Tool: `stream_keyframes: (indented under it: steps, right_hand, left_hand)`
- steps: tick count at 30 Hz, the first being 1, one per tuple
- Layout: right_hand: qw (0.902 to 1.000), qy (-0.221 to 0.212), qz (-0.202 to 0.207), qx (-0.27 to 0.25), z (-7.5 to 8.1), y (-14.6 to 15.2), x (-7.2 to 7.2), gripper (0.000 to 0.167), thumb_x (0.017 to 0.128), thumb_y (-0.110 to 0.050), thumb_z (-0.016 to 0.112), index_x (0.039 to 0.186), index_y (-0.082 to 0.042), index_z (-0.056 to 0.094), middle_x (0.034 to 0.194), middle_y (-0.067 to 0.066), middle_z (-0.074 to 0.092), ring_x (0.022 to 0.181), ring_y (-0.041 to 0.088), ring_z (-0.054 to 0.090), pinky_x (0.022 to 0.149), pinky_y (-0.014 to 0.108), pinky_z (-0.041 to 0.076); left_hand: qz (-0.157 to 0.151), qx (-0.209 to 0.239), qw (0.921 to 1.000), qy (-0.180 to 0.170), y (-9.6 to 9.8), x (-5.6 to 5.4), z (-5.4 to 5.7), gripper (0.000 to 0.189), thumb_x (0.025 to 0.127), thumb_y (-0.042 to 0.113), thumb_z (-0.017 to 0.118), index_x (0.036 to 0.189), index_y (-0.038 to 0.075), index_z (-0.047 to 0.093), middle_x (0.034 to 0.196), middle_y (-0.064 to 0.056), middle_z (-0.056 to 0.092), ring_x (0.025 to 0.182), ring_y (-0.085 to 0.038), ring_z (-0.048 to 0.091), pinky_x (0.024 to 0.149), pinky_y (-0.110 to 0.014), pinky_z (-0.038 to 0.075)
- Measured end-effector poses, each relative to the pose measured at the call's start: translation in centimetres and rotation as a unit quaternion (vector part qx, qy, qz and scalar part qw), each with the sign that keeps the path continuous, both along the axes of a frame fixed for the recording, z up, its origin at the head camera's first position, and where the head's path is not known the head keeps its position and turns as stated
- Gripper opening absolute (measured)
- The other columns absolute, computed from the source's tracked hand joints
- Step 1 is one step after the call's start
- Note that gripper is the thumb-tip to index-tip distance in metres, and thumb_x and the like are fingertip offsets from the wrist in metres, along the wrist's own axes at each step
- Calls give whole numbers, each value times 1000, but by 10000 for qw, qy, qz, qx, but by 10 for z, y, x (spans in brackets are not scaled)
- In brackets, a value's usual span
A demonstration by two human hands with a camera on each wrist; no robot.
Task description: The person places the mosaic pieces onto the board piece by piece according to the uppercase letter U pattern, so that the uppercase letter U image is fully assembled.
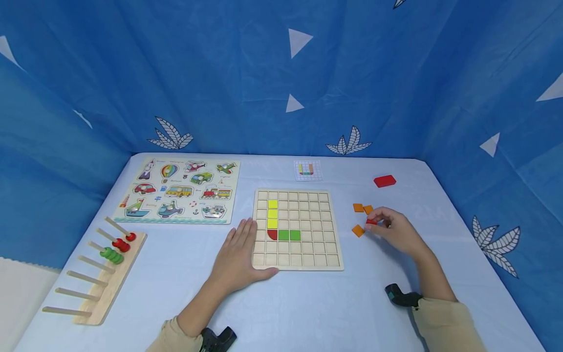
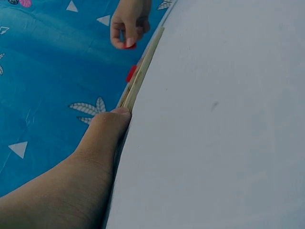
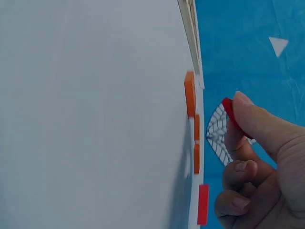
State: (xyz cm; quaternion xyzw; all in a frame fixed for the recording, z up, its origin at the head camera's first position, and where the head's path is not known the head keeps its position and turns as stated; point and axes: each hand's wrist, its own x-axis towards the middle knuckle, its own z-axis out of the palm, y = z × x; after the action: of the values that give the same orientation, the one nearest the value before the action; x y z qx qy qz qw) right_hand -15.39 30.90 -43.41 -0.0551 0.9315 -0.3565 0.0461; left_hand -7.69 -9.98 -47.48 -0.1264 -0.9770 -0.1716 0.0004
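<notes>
A small red tile (image 3: 230,110) is pinched between thumb and fingers of my right hand (image 1: 395,231), held above the table to the right of the grid board. Three orange square tiles (image 1: 358,231) lie by that hand. My left hand (image 1: 235,256) rests flat along the left edge of the wooden grid board (image 1: 316,254), thumb at its near edge, fingers straight. On the board, yellow tiles (image 1: 272,213) form a column, a red rounded tile (image 1: 272,234) sits below them, and two green tiles (image 1: 289,235) continue to the right.
A pattern card (image 1: 308,170) lies behind the board, and a red piece (image 1: 384,181) at the back right. To the left are a vehicle puzzle board (image 1: 176,208) and a wooden peg rack (image 1: 110,288) with red and green beads.
</notes>
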Motion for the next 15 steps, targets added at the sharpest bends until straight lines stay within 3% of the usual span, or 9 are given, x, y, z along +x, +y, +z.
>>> stream_keyframes:
  steps: [6,15]
  right_hand:
    - [9997,-121,163,-161,6,-29,-1,25,85,-22,79,105,-13,66,101,9,65,79,23,54,59,22,49]
    - [9956,-157,758,-533,5,-72,-4,19,85,-18,79,100,-17,68,100,5,65,71,23,51,57,23,43]
  left_hand:
    - [-2,2,10000,-11,0,0,0,127,70,85,60,159,5,17,167,-10,17,156,-25,12,126,-46,17]
    - [6,30,10000,16,0,0,-1,128,69,85,61,159,5,17,167,-10,17,156,-25,12,126,-46,16]
